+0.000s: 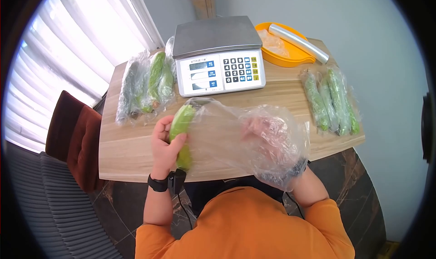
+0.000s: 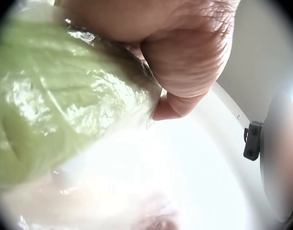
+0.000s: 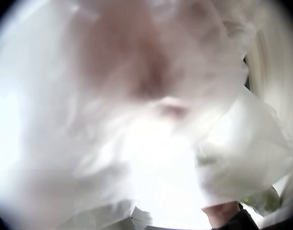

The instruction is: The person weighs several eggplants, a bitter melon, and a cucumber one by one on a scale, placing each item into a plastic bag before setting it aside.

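vegetable [image 1: 182, 118]: green | shirt [image 1: 245, 227]: orange | basin [image 1: 287, 62]: yellow-orange | tabletop [image 1: 127, 152]: tan woodgrain

right hand [image 1: 265, 138] veiled from me by crumpled plastic bag [image 1: 227, 132], blurred in its wrist view, scale display [image 1: 198, 65] too small for me to read, green vegetable [image 2: 50, 105] cut off in left wrist view

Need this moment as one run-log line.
left grip: holds green vegetable | right grip: covered by clear plastic, finger pose unclear | scale: on table
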